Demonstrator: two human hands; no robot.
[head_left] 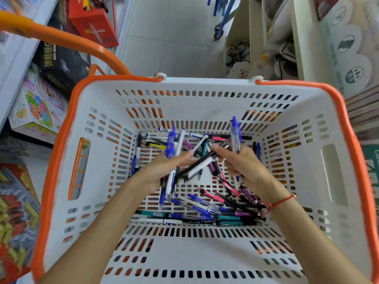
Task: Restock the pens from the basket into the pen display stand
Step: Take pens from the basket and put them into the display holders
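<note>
A white slotted basket with an orange rim fills the view. Several loose pens in blue, pink, purple, teal and black lie on its floor. Both hands are inside it. My left hand grips a bundle of blue and white pens that stick out above and below the fist. My right hand holds a blue pen upright, and its fingers also touch a black and white pen lying across between the two hands. No pen display stand is in view.
Boxed toys and games are stacked on the left, with a red box farther back. An orange handle arches over the left. White shelving with goods stands at the right. Tiled floor runs ahead.
</note>
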